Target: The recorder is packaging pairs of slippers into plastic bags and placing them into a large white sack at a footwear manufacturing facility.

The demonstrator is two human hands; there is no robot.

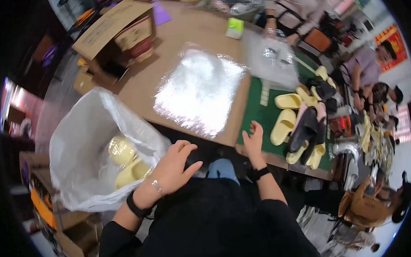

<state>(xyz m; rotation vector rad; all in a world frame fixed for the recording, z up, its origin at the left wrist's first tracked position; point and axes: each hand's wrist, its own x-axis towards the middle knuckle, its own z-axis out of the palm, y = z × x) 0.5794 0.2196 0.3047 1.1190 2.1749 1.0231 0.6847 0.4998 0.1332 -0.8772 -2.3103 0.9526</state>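
My left hand (176, 167) is empty, its thumb and fingers apart, beside the rim of a large white plastic bag (74, 133). Inside that bag lie pale yellow slippers (121, 151), some wrapped in clear plastic. My right hand (254, 144), also empty with fingers spread, hovers by the table's front edge. In front of both hands, shiny clear plastic bags (199, 90) lie flat on the brown tabletop (170, 34). Right of my right hand, a green mat (254, 113) bears several yellow slippers (283, 127) and black slippers (303, 130), with a pink one among them.
An open cardboard box (116, 29) stands at the far left of the table. Across it, another person's hands (271, 29) rest by more clear plastic (264, 58). A small green-and-white pack (234, 28) sits nearby. Other people and piled goods (369, 141) fill the right side.
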